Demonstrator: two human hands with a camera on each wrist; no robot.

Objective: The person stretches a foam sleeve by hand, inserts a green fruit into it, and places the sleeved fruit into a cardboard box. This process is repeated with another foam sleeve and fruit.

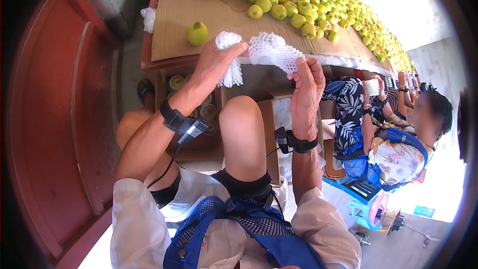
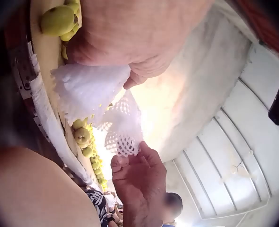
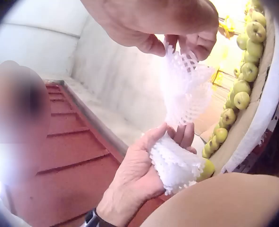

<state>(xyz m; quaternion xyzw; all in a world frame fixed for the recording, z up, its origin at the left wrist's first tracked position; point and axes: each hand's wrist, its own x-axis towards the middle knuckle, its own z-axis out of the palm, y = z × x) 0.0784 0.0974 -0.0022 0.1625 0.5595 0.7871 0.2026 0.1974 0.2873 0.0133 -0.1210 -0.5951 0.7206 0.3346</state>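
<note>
My left hand (image 1: 216,65) grips a white foam net sleeve (image 1: 230,72), which hangs down from the fist. With thumb and fingertips, my right hand (image 1: 306,87) pinches the end of a second white foam net (image 1: 273,52). That second net spans the gap between both hands, its other end right at my left fingertips. In the right wrist view, the bunched sleeve (image 3: 177,163) fills my left palm and the open mesh (image 3: 186,87) stretches up to the right hand. A single green-yellow apple (image 1: 197,34) sits on the cardboard just beyond my left hand.
Many green-yellow apples (image 1: 298,7) spread over a cardboard-covered table (image 1: 174,15). Below its edge, between my knees, an open box (image 1: 199,154) holds netted fruit. A seated person (image 1: 398,154) works at the right, near a pink and blue stool (image 1: 371,211). A red door (image 1: 50,119) stands left.
</note>
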